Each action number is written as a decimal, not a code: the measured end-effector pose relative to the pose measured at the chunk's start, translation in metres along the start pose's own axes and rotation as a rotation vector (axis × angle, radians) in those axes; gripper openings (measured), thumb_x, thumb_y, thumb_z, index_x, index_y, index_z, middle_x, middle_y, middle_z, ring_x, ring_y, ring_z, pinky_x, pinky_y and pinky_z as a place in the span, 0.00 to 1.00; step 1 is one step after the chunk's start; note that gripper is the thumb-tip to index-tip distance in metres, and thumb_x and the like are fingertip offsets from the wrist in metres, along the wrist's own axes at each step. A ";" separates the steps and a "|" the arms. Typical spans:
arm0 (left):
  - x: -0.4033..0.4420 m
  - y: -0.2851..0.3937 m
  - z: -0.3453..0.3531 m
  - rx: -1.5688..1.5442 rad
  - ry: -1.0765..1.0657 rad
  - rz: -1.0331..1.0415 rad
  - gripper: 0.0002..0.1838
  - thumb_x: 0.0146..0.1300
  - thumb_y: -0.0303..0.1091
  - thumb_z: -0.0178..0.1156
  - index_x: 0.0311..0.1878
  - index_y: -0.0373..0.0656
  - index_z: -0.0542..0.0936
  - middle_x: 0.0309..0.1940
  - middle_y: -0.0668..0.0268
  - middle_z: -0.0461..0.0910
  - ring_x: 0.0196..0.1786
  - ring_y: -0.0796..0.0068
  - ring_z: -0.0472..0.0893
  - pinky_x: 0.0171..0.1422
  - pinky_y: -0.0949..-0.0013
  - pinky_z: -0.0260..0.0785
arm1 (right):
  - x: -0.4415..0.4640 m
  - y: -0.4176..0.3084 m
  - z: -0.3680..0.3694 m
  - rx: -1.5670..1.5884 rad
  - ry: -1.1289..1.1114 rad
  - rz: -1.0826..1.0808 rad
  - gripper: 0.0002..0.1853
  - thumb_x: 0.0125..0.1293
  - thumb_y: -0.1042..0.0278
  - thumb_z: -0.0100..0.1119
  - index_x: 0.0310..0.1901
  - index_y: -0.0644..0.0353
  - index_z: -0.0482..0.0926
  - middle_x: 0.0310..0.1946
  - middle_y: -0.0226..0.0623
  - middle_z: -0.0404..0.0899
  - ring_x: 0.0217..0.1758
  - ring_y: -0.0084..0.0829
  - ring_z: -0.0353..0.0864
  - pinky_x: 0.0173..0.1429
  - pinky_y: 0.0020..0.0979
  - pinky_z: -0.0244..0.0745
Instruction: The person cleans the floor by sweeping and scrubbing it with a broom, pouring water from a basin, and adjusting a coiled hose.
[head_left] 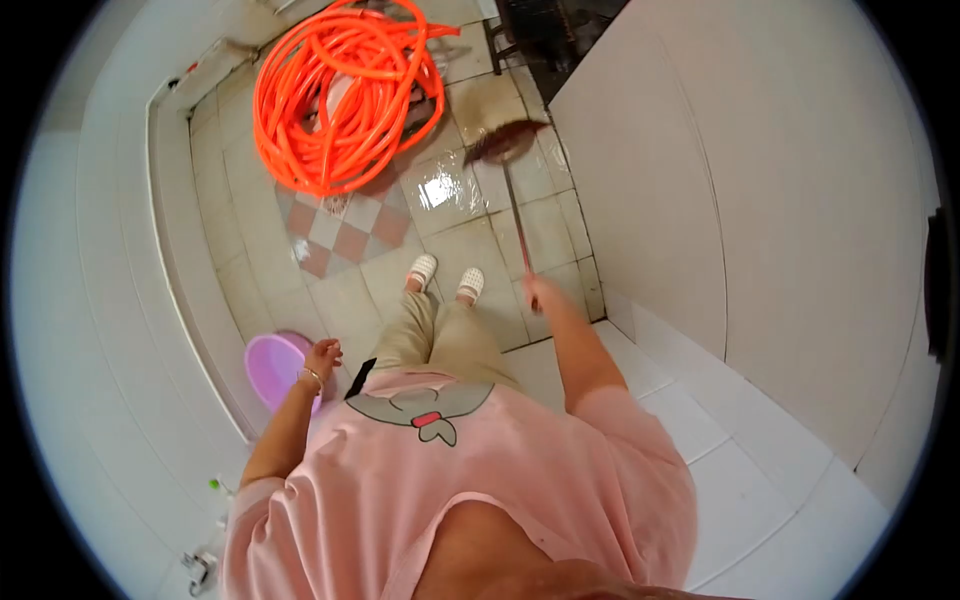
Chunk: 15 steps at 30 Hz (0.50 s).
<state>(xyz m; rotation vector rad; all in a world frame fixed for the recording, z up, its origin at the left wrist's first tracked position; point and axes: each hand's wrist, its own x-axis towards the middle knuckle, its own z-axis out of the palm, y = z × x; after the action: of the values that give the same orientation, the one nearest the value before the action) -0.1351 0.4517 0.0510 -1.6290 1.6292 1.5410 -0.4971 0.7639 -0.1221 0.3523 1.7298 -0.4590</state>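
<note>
My right hand (541,293) is closed around the handle of a long broom (516,210). Its dark, wide head rests on the wet floor ahead, near the right wall, and looks slightly blurred. My left hand (322,356), with a bracelet at the wrist, hangs beside a purple basin (262,366). The fingers there are loosely bent and partly apart, and I see nothing in them. The basin stands on the floor at my left, partly hidden by my arm.
A big coil of orange hose (345,95) lies ahead on the tiled floor (460,255), beyond a patch of checkered tiles (345,235). A dark piece of furniture (555,40) stands at the far right. White panels (680,170) rise along my right side. Water glistens on the floor.
</note>
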 end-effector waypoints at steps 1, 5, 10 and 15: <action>-0.006 -0.006 0.004 -0.004 -0.014 0.011 0.20 0.57 0.39 0.51 0.46 0.34 0.69 0.33 0.59 0.75 0.34 0.74 0.74 0.35 0.72 0.69 | 0.028 -0.030 -0.014 -0.007 -0.046 -0.006 0.22 0.62 0.48 0.35 0.22 0.58 0.66 0.07 0.28 0.58 0.07 0.24 0.53 0.11 0.28 0.47; -0.002 -0.012 0.009 0.094 -0.156 0.176 0.19 0.56 0.36 0.51 0.48 0.33 0.68 0.31 0.59 0.75 0.35 0.73 0.74 0.38 0.73 0.69 | 0.013 -0.095 -0.029 0.110 -0.032 -0.123 0.22 0.64 0.49 0.32 0.34 0.61 0.67 0.08 0.29 0.59 0.06 0.24 0.54 0.10 0.28 0.50; -0.008 0.014 0.001 -0.092 -0.069 0.088 0.19 0.57 0.36 0.49 0.49 0.34 0.67 0.33 0.59 0.74 0.35 0.73 0.74 0.39 0.74 0.68 | -0.022 0.049 -0.008 -0.391 0.535 -0.604 0.16 0.61 0.59 0.41 0.44 0.61 0.68 0.23 0.40 0.69 0.17 0.29 0.68 0.20 0.31 0.65; 0.006 -0.048 -0.021 -0.099 -0.028 -0.036 0.22 0.57 0.47 0.48 0.51 0.44 0.67 0.35 0.66 0.75 0.31 0.77 0.73 0.33 0.73 0.62 | -0.159 0.127 0.016 -0.033 0.050 -0.283 0.22 0.63 0.62 0.39 0.59 0.49 0.56 0.26 0.38 0.70 0.20 0.31 0.69 0.24 0.30 0.67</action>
<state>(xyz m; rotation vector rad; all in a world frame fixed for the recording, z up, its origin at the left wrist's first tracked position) -0.0862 0.4436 0.0328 -1.6707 1.5227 1.6425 -0.3907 0.8690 0.0170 0.0948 1.8420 -0.6289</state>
